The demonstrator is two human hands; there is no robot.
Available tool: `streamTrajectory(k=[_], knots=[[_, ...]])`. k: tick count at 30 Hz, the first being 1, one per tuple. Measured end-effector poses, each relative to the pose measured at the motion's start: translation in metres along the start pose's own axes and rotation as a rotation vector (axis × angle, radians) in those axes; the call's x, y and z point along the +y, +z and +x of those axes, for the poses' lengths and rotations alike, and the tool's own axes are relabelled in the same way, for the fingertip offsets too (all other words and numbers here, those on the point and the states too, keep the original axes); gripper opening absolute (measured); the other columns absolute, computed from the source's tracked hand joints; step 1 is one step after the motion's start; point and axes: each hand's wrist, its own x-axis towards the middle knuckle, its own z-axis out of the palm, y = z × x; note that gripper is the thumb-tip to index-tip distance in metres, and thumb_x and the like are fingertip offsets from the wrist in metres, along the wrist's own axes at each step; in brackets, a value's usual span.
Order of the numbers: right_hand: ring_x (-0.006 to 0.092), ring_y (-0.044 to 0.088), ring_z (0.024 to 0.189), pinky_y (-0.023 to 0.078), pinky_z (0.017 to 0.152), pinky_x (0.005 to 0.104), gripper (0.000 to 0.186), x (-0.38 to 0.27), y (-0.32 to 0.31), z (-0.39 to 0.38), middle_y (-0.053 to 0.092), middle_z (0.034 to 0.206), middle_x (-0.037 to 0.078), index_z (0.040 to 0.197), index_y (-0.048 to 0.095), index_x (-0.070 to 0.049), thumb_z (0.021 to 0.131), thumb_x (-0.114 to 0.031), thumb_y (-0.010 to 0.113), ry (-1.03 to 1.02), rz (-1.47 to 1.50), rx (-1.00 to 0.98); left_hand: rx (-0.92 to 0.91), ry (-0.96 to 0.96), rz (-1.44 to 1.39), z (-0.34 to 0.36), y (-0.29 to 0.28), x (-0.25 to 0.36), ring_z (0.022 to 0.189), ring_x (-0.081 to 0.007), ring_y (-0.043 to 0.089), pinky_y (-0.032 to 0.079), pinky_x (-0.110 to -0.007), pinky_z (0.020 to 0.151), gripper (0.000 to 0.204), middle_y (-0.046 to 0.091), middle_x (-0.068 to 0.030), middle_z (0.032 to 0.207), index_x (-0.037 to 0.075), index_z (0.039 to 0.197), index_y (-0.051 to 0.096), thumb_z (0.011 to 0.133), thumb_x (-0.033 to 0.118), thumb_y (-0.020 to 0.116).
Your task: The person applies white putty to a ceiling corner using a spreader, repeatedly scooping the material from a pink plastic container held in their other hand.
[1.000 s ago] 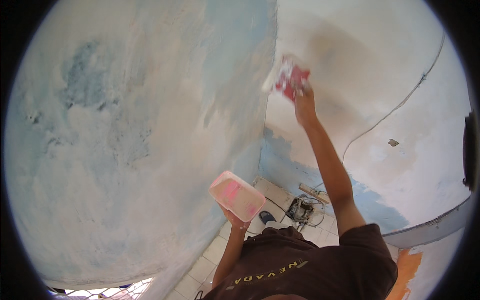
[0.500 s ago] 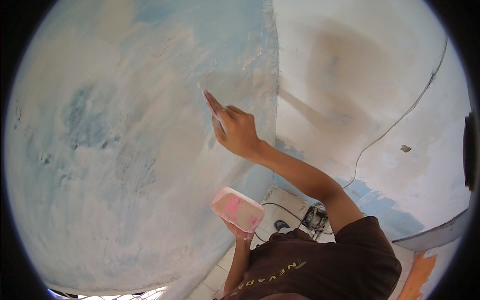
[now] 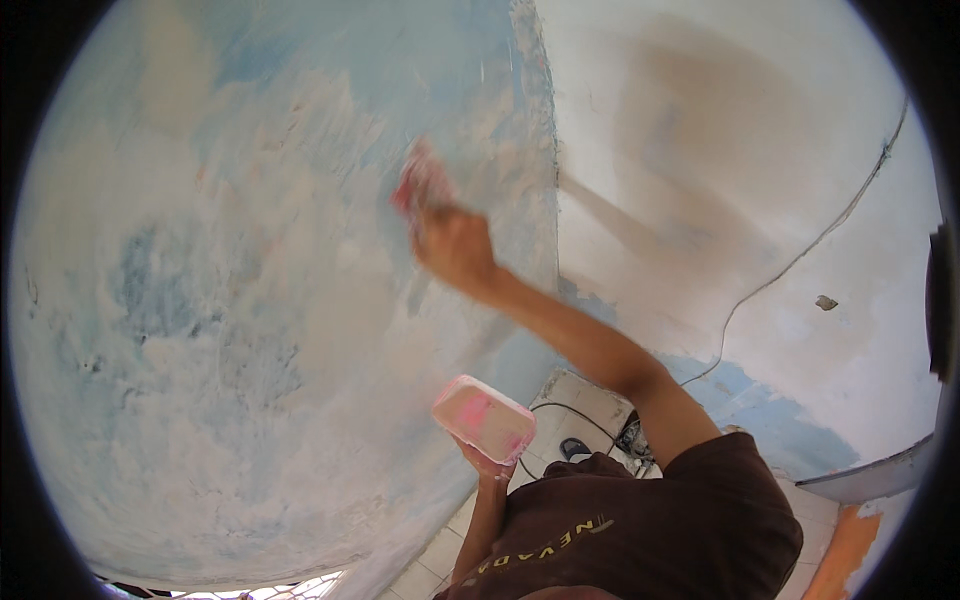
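While the left-hand wall keeps its mottled blue and cream patches, the red spreader before it shows a broader side than half a second earlier, when it appears thin and almost edge-on. A full second earlier it is farther right, at the corner beside the right-hand wall. The shallow tray stays up on its hand through all three moments.

The spreader now sits toward the far part of the scene, left of the corner. It looks flat and red with whitish smears, and motion blurs its outline; I cannot tell whether its edge touches the wall. Just to its right and nearer, the right hand is closed around its near end, the fingers too blurred to separate.

Nearer, near the middle, the tray is pale pink with rounded corners, tilted so that its inside shows. A cream-beige layer lies in it, with brighter pink patches at the middle and toward the right end; I cannot tell how deep it is. The left hand holds the tray from beneath at its near side.
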Motion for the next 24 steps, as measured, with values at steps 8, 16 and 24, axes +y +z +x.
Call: streamTrajectory(k=[8, 16, 24], knots=[[0.0311, 0.071, 0.075, 0.055, 0.063, 0.0379, 0.059, 0.095, -0.053, 0.005, 0.076, 0.109, 0.014, 0.139, 0.064, -0.013, 0.082, 0.002, 0.066, 0.197, 0.216, 0.198, -0.034, -0.017, 0.083, 0.017, -0.008, -0.002, 0.121, -0.0289, 0.062, 0.053, -0.053, 0.103, 0.065, 0.061, -0.0042, 0.135, 0.018, 0.144, 0.050, 0.100, 0.066, 0.045], [0.0386, 0.067, 0.064, 0.053, 0.061, 0.0473, 0.053, 0.138, 0.009, 0.046, 0.068, 0.072, 0.019, 0.139, 0.064, -0.012, 0.086, -0.009, 0.069, 0.258, -0.041, 0.046, -0.087, -0.048, 0.017, 0.009, 0.019, -0.004, 0.122, -0.0288, 0.062, 0.054, -0.054, 0.102, 0.064, 0.062, -0.0036, 0.135, 0.018, 0.143, 0.052, 0.100, 0.065, 0.048], [0.0388, 0.071, 0.078, 0.057, 0.070, 0.0434, 0.045, 0.141, -0.051, 0.039, 0.073, 0.100, 0.023, 0.133, 0.067, -0.005, 0.088, -0.008, 0.067, 0.192, 0.265, 0.243, -0.023, -0.088, -0.054, 0.016, 0.023, -0.013, 0.116, -0.0298, 0.065, 0.056, -0.053, 0.097, 0.058, 0.066, -0.0047, 0.128, 0.016, 0.139, 0.055, 0.102, 0.060, 0.047]])
